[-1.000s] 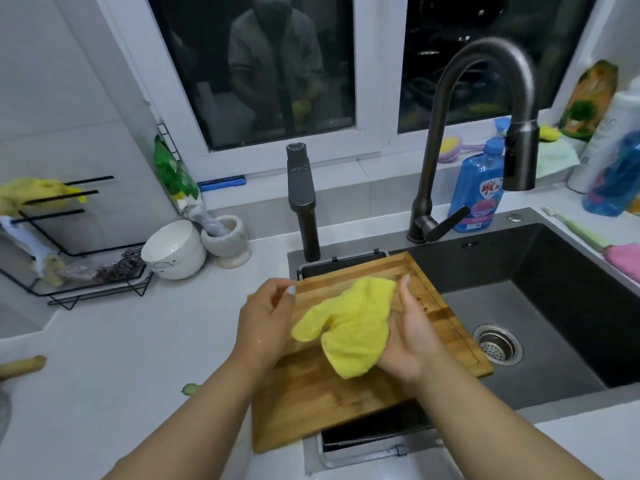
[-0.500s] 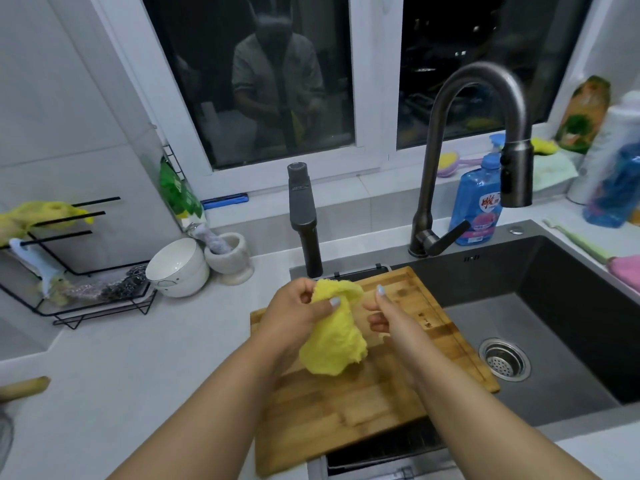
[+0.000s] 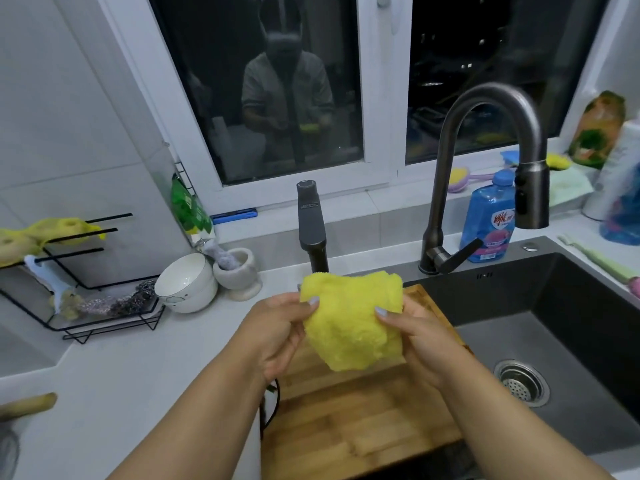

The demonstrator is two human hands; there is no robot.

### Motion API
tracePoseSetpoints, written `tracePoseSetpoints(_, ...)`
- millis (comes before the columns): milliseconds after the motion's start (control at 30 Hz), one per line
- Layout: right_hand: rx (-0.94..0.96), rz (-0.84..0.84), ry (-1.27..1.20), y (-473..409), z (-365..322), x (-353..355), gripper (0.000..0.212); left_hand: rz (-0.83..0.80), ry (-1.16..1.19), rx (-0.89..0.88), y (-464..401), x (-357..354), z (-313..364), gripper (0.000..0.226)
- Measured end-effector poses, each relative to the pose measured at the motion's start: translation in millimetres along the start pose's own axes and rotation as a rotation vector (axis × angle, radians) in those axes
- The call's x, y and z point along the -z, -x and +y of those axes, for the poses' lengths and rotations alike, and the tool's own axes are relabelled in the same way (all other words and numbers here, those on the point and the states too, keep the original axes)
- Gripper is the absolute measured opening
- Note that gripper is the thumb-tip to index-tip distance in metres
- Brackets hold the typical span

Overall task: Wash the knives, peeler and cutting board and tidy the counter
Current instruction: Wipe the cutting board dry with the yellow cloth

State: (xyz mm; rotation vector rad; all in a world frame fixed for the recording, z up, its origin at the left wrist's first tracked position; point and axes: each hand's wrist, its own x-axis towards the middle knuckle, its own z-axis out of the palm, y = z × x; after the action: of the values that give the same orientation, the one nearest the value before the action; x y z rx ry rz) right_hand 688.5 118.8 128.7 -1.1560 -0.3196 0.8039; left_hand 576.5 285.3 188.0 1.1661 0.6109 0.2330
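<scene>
White counter [image 3: 114, 386] under a dark window [image 3: 263, 88]; grey sink [image 3: 571, 334] set into it, used below as the landmark.

Cutting board [image 3: 349, 420]: wooden, lying flat across the left end of the sink, long axis running from the near counter edge toward the back right, far corner pointing at the tap [image 3: 485, 161].

Cloth [image 3: 349, 320]: yellow, bunched, held in the air above the board's far half.

Left hand [image 3: 273, 334]: thumb and curled fingers pinching the cloth's left edge.

Right hand [image 3: 419, 337]: thumb on the cloth's front, fingers wrapped behind its right edge, gripping it.

Bowl [image 3: 187, 282]: white, left of the sink on the counter, tipped on its side with the mouth facing left; contents cannot be told.

Mortar [image 3: 239, 271]: pale stone, just beside the bowl, between it and the sink, a pestle leaning in it.

Wire rack [image 3: 104, 306]: black, well left of the sink, holding scouring pads in its tray and a yellow cloth over its bars.

Soap bottle [image 3: 488, 216]: blue, upright behind the sink, beside the tap base.

Drain strainer [image 3: 523, 382]: in the sink floor, right of the board.
</scene>
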Motion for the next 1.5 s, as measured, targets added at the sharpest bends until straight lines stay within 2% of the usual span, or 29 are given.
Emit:
tracePoseSetpoints(67, 0.082, 0.008, 0.121, -2.4, -17.0, -5.6, 0.053, 0.102, -0.242, -0.188, 2.7, -2.3, 9.5, 0.013)
tracePoseSetpoints(167, 0.205, 0.04, 0.236, -8.6, -43.2, -22.5, 0.032, 0.225, -0.471, -0.43, 4.0, -8.5, 34.6, 0.011)
tracePoseSetpoints(267, 0.295, 0.096, 0.343, -26.7, -70.6, -41.0, 0.01, 0.279, -0.499, -0.545, -7.6, -13.5, 62.5, 0.009)
tracePoseSetpoints(367, 0.361, 0.144, 0.424, -58.2, -98.6, -56.7, 0.007, 0.338, -0.462, -0.61, -36.5, -18.1, 93.5, 0.008)
tracePoseSetpoints(467, 0.377, 0.212, 0.462, -92.4, -119.4, -67.4, 0.017, 0.404, -0.369, -0.539, -76.0, -16.1, 118.8, 0.009)
tracePoseSetpoints(533, 0.288, 0.266, 0.586, -115.8, -122.5, -69.1, 0.036, 0.374, -0.317, -0.444, -99.2, -10.1, 123.4, 0.028)
tracePoseSetpoints(600, 0.102, 0.326, 0.798, -130.7, -114.9, -65.6, 0.061, 0.334, -0.433, -0.396, -112.9, -3.7, 112.6, 0.044)
tracePoseSetpoints(667, 0.049, 0.349, 0.987, -133.7, -101.0, -60.5, 0.067, 0.288, -0.619, -0.391, -118.8, 1.2, 91.6, 0.046)
tracePoseSetpoints(767, 0.223, 0.237, 0.992, -130.9, -86.1, -58.6, 0.053, 0.181, -0.716, -0.349, -120.7, 5.2, 66.2, 0.045)
tracePoseSetpoints(833, 0.232, 0.088, 0.896, -127.8, -78.1, -63.2, 0.05, 0.168, -0.64, -0.312, -121.9, 8.4, 58.6, 0.037)
tracePoseSetpoints(900, 0.207, 0.051, 0.848, -125.7, -71.9, -64.9, 0.053, 0.182, -0.622, -0.325, -120.6, 9.6, 55.2, 0.037)
tracePoseSetpoints(1000, 0.259, 0.143, 0.828, -114.9, -67.0, -65.9, 0.05, 0.168, -0.712, -0.395, -106.5, 16.4, 49.7, 0.046)
tracePoseSetpoints(1133, 0.365, 0.518, 0.687, -86.2, -54.5, -67.1, 0.029, 0.254, -0.84, -0.34, -82.6, 37.8, 35.6, 0.047)
tracePoseSetpoints(1200, 0.364, 0.62, 0.637, -74.3, -38.6, -69.4, 0.021, 0.262, -0.826, -0.315, -68.1, 48.7, 26.9, 0.046)
tracePoseSetpoints(1300, 0.304, 0.622, 0.601, -60.1, -12.3, -80.7, 0.018, 0.275, -0.839, -0.292, -47.8, 67.0, 16.0, 0.045)
tracePoseSetpoints(1500, 0.186, 0.406, 0.621, -34.8, 29.7, -118.6, 0.019, 0.321, -0.909, -0.292, -2.3, 99.1, -1.1, 0.044)
